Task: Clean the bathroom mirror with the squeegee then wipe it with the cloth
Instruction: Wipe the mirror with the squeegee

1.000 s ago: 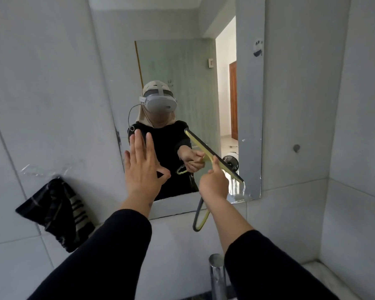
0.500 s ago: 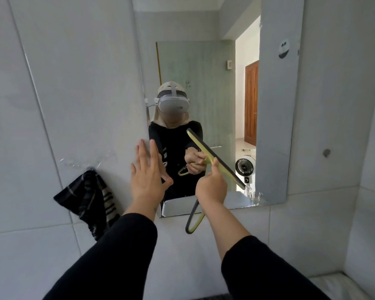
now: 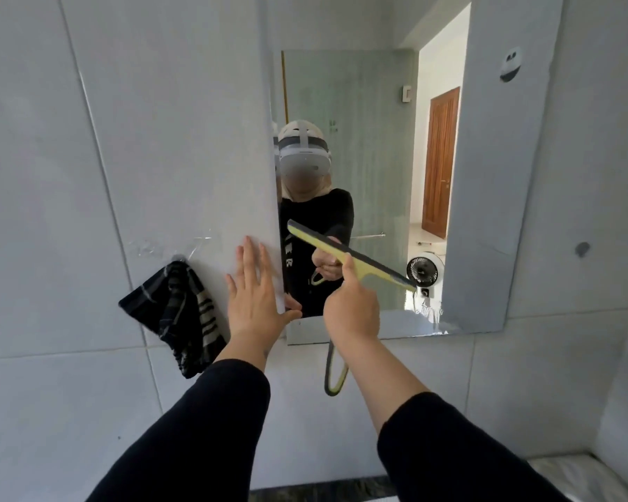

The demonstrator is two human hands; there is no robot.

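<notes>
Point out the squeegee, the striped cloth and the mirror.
squeegee (image 3: 348,252): head view, on the yellow blade bar above the right hand.
striped cloth (image 3: 176,306): head view, middle of the dark fabric hanging on the wall.
mirror (image 3: 486,211): head view, bare glass at its right side.

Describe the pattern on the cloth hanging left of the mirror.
The dark hanging cloth is black with pale stripes, seen in the head view.

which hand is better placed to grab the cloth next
Left. The open left hand rests flat by the black striped cloth; the right hand holds the yellow squeegee.
</notes>
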